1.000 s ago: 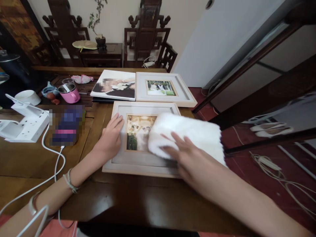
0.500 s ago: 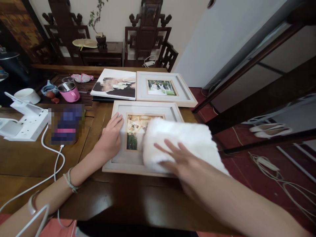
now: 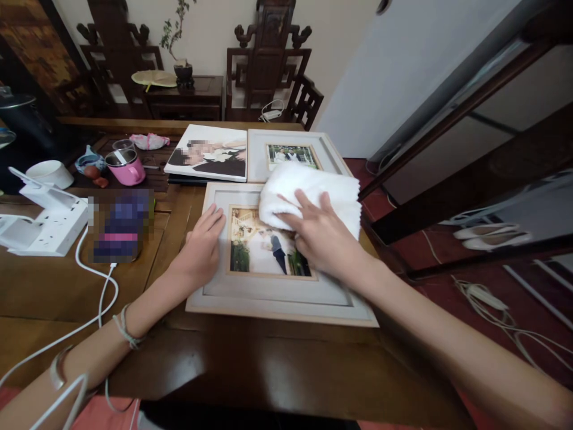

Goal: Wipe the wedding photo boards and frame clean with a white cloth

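Note:
A framed photo (image 3: 259, 295) with a light wooden border lies flat on the table in front of me. My left hand (image 3: 201, 245) rests on its left edge, fingers stretched along the border; the thumb is mostly hidden. My right hand (image 3: 322, 230) presses a folded white cloth (image 3: 313, 182) onto the frame's upper right part, fingers bent over the cloth. The cloth covers the frame's top right corner and overlaps the lower edge of a second framed photo (image 3: 331, 149) behind it. Left of that one lies a frameless photo panel (image 3: 215, 155).
On the left are a pink mug (image 3: 125, 167), a white power strip (image 3: 56, 230), a blurred-out phone-like item (image 3: 119, 230) on a white cable (image 3: 111, 292), and a white bowl (image 3: 49, 173). A dark wooden rack (image 3: 447, 203) stands beyond the table's right edge.
My right hand has slid the cloth away from me and slightly left, up the frame, uncovering the lower right of the photo. My left hand stays in place.

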`<move>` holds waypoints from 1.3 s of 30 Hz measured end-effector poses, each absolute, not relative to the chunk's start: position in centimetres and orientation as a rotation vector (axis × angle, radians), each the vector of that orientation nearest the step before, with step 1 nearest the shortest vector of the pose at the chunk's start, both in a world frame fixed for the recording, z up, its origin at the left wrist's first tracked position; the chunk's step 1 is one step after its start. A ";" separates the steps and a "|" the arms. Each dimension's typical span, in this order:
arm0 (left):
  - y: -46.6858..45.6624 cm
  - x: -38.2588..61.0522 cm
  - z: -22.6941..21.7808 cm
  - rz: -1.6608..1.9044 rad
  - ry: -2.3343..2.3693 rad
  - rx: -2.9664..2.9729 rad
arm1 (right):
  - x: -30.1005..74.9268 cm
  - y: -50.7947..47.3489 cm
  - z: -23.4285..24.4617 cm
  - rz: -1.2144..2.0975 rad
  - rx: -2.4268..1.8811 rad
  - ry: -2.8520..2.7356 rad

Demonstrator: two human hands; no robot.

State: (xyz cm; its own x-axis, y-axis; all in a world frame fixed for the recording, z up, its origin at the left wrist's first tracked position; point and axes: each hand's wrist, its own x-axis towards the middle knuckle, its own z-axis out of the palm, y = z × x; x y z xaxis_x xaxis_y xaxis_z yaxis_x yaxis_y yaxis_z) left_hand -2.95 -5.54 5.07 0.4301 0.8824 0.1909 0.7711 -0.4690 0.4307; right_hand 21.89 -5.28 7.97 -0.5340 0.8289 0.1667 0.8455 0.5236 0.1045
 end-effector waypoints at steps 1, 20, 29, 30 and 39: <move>-5.5 -2.9 5.0 0.570 1.433 2.409 | 21.7 -4.6 7.9 -0.274 -1.490 -2.652; -5.5 -3.1 5.2 0.621 1.402 2.422 | 22.0 -12.5 8.8 0.095 -1.182 -2.772; -5.9 -2.6 4.2 0.617 1.435 2.385 | 21.3 -4.1 7.8 -0.221 -1.438 -2.745; -5.8 -2.6 4.1 0.633 1.432 2.391 | 21.2 -4.6 7.8 -0.193 -1.419 -2.768; -5.5 -2.5 4.8 0.682 1.435 2.407 | 21.7 -15.1 9.8 0.252 -1.046 -2.957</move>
